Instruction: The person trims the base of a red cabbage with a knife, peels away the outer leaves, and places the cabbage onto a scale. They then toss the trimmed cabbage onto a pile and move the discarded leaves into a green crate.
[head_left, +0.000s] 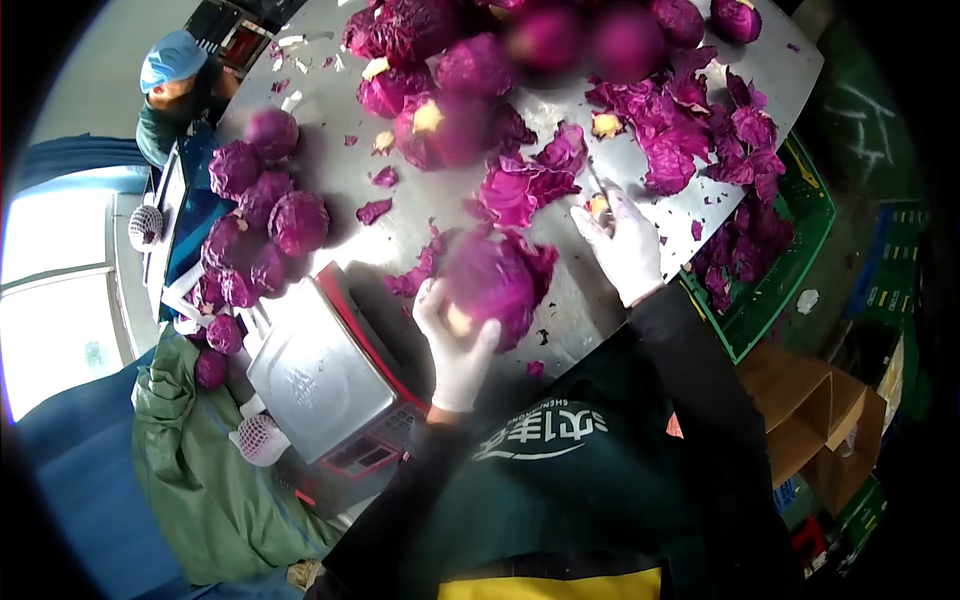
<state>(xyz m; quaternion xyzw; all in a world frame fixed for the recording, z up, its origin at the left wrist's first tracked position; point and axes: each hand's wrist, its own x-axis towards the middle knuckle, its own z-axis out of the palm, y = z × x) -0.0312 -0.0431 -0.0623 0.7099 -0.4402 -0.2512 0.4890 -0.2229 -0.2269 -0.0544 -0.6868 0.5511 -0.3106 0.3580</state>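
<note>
A purple cabbage (pixel 495 285) with loose outer leaves rests at the table's near side. My left hand (pixel 455 350), in a white glove, grips its lower left, thumb and fingers around the pale cut stem. To the right, my right hand (pixel 622 238), also gloved, pinches a small pale stem piece (pixel 599 205); a thin shape beside its fingers is too unclear to name. Torn leaves (pixel 515 190) lie between the hands and the cabbages (pixel 440 130) farther back.
A scale (pixel 320 370) stands left of my left hand, near a group of cabbages (pixel 298 222). Leaves (pixel 670 130) are heaped on the metal table (pixel 370 245) at right. Beyond its edge are a green crate (pixel 740 340) and cardboard box (pixel 800 400). A person (pixel 170 100) is at upper left.
</note>
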